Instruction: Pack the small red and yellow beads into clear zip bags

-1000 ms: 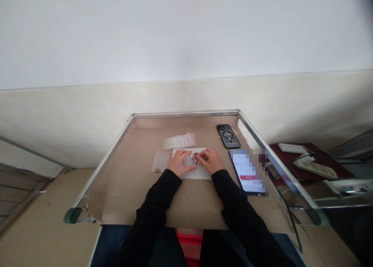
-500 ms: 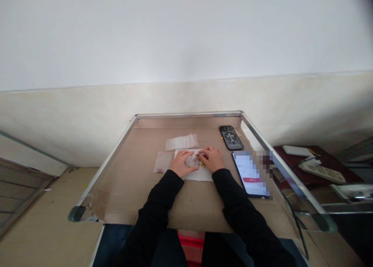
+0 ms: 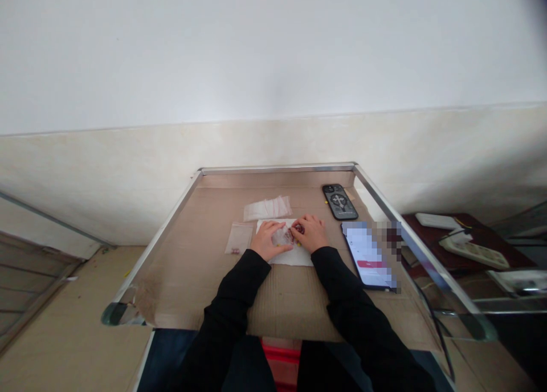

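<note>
My left hand (image 3: 265, 241) rests on a white sheet (image 3: 294, 259), its thumb and forefinger spread in a curve. In that gap lies a clear, shiny piece that looks like a plastic bag (image 3: 280, 236). Facing it, my right hand (image 3: 313, 233) has bent fingers drawn together at small dark red and yellow bead-like pieces (image 3: 298, 229). Whatever its fingertips grip is too small to make out. Left of my hands, a small clear zip bag (image 3: 239, 238) holds a few reddish pieces. Flat clear bags (image 3: 265, 208) lie overlapped behind the sheet.
Cardboard (image 3: 183, 266) lines the metal-framed table. A dark-cased phone (image 3: 340, 202) lies at the back right, and a larger phone with a lit screen (image 3: 370, 261) is nearer. Beyond the right rail, a power strip (image 3: 474, 252) sits on a dark red surface.
My right fingers have shifted slightly over the bead-like pieces, and fewer yellow ones show now. My left hand stays nearly in place.
</note>
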Available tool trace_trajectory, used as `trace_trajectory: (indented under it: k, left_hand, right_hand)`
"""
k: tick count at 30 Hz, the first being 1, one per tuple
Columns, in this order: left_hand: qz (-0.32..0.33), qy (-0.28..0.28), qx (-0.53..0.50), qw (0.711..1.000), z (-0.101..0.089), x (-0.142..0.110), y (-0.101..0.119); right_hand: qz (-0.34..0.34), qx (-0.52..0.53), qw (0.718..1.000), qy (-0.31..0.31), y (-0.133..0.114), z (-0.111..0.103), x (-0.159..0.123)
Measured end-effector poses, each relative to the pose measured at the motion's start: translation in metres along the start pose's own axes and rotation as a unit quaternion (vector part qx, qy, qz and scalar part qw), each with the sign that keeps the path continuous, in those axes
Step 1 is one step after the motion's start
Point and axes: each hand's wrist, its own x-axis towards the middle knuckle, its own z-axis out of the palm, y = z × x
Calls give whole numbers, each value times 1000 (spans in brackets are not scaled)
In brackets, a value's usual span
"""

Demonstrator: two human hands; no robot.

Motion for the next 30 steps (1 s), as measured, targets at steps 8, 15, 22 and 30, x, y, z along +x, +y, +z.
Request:
trace_trajectory:
  k: [8, 15, 22, 30]
  left_hand:
    - [-6, 5, -4, 1000, -1, 0, 1]
    - [-3, 8, 2, 1000, 0, 0, 1]
    - [-11, 11, -4, 1000, 1, 0, 2]
    - [-17, 40, -1, 999, -1, 1, 5]
  right_hand:
    - [-2, -23, 1000, 2, 3, 2, -1]
    - [-21, -60, 998, 11, 1, 0, -3]
    - [-24, -73, 997, 15, -3, 1, -4]
    - [5, 16, 998, 58, 0, -6, -4]
